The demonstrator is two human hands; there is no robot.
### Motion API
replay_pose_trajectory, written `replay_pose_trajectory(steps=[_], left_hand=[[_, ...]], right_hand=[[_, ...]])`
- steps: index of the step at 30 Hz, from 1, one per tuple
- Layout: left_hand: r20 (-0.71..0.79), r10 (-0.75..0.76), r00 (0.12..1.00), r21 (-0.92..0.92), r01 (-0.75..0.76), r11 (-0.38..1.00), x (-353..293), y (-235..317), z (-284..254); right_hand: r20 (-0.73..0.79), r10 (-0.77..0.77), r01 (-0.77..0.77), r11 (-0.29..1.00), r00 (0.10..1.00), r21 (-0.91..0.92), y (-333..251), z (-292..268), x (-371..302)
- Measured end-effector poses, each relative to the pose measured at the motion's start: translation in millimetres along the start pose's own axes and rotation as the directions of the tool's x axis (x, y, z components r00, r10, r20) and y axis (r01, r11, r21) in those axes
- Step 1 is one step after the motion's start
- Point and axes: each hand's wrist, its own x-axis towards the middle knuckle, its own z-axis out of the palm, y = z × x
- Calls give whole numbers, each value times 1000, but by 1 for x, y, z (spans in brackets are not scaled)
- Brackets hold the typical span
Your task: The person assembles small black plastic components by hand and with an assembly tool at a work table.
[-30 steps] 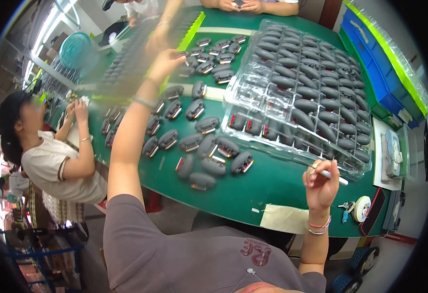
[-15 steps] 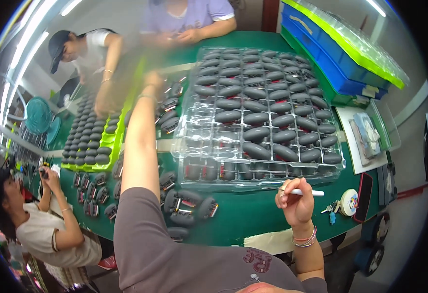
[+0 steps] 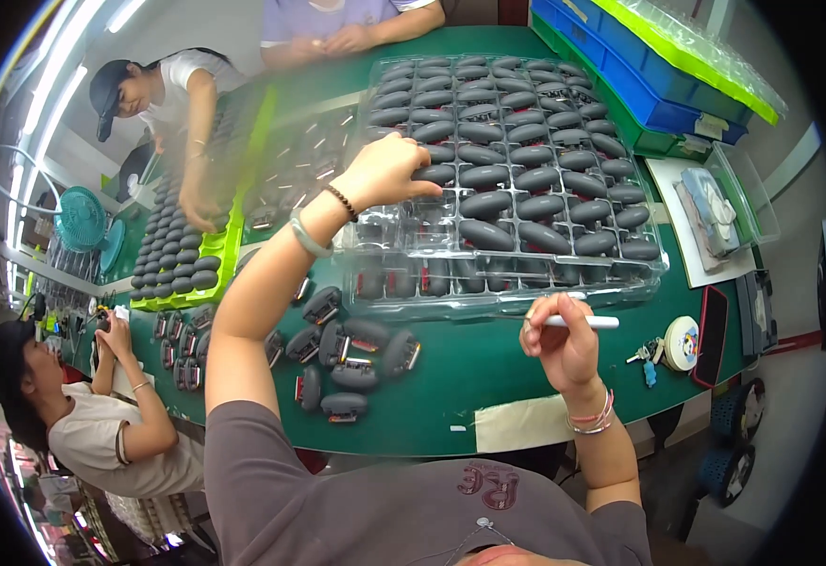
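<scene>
Over the left part of a clear plastic tray (image 3: 399,307), my left hand (image 3: 375,174) has its thumb and index finger around the end of a grey wheel (image 3: 435,175). Its other fingers are bent and partly hidden. Rows of similar grey wheels fill most tray compartments, while some near the left front hold none. My right hand (image 3: 564,344), by the tray's front edge, is closed around a white pen (image 3: 583,322). Several loose grey wheels (image 3: 353,374) with red and metal parts lie on the green table (image 3: 450,377) below my left forearm.
A bright green crate (image 3: 229,247) of grey parts stands at the left, where a co-worker's hand (image 3: 202,208) reaches in. Stacked blue boxes (image 3: 644,80) are at the far right. Keys (image 3: 653,354), a round white item (image 3: 682,341) and a phone (image 3: 710,335) lie near the right edge.
My left hand has come from the loose wheels at the far left to the tray's left part. My right hand keeps the pen. The whole view has shifted a little.
</scene>
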Motion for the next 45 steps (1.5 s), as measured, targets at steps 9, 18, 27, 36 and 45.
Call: replay_pose_trajectory(steps=[9, 18, 27, 36, 45], left_hand=[[76, -420, 904, -824, 294, 484, -34, 22, -18], [250, -461, 851, -968, 217, -124, -108, 137, -27], [189, -343, 920, -954, 88, -288, -117, 190, 4], [39, -466, 884, -997, 5, -73, -129, 178, 24], [-51, -443, 895, -999, -38, 38, -133, 174, 23]], right_hand=[[7, -45, 46, 999, 999, -15, -2, 1, -3], [110, -322, 341, 898, 940, -278, 11, 21, -10], [342, -522, 604, 497, 782, -623, 21, 22, -14], [584, -540, 746, 132, 606, -652, 22, 24, -9], [326, -410, 509, 793, 852, -333, 10, 5, -10]])
